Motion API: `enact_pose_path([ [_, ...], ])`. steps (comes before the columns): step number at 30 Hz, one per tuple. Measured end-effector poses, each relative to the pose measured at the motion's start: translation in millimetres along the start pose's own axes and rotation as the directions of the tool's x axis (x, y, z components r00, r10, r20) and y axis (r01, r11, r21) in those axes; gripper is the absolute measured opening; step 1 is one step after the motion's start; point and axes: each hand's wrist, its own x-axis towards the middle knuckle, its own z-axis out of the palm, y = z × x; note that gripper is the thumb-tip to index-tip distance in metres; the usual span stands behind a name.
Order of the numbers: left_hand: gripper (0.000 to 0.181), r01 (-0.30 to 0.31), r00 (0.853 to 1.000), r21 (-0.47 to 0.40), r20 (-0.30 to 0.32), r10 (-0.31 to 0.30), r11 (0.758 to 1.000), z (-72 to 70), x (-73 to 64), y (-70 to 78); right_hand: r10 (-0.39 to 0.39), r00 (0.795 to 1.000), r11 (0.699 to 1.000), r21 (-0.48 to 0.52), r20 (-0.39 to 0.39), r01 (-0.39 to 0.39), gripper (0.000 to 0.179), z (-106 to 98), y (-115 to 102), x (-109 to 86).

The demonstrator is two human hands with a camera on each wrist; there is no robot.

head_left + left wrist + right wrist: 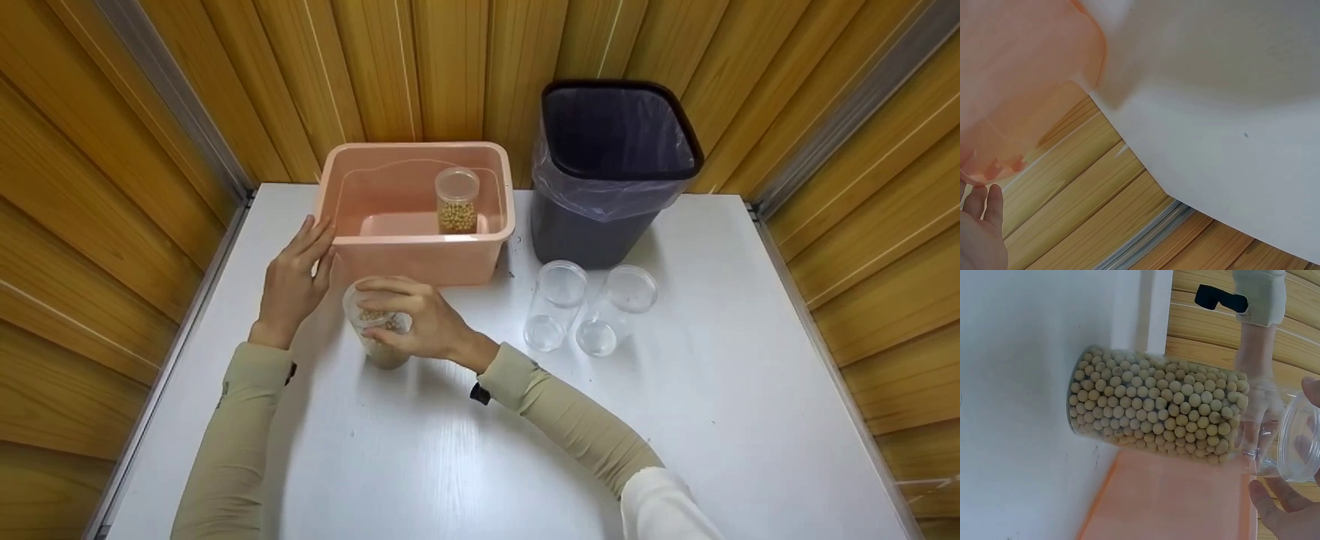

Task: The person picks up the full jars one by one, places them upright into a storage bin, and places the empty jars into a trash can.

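A clear, tall plastic jar (388,352) holds round beige beans and stands in front of the pink bin (420,262). My right hand (420,319) holds it near the top, fingers and thumb curled about the lid (1299,436). In the right wrist view the beans (1157,405) fill most of the jar below its upper part. My left hand (292,281) rests with fairly straight fingers against the bin's left front corner. Its fingertips show by the bin's rim in the left wrist view. Another lidded jar of beans (457,202) stands inside the bin, at its right.
Two clear jars without beans (555,307) (615,311) stand side by side to the right. Behind them is a dark waste bin (581,232) lined with a plastic bag. Wood-patterned walls (450,67) enclose the white table (465,450) at the back and sides.
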Motion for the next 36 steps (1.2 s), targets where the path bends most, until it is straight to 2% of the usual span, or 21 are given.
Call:
enact_pose_path([
  [10,0.042,0.01,1.0,-0.004,0.008,-0.01,1.0,-0.6,0.0,0.5,-0.046,0.998,0.999,-0.011,-0.042,0.046,0.035,3.0,1.3,1.6],
  [18,0.041,0.021,1.0,0.003,0.016,-0.021,1.0,-1.5,0.0,2.6,-0.041,0.997,0.999,-0.001,-0.06,0.041,0.034,1.9,1.1,3.1],
  [36,0.041,0.021,0.999,0.0,0.028,-0.021,1.0,-3.3,0.8,1.7,-0.039,0.992,0.999,-0.024,-0.117,0.037,0.033,-26.8,-9.9,24.2],
])
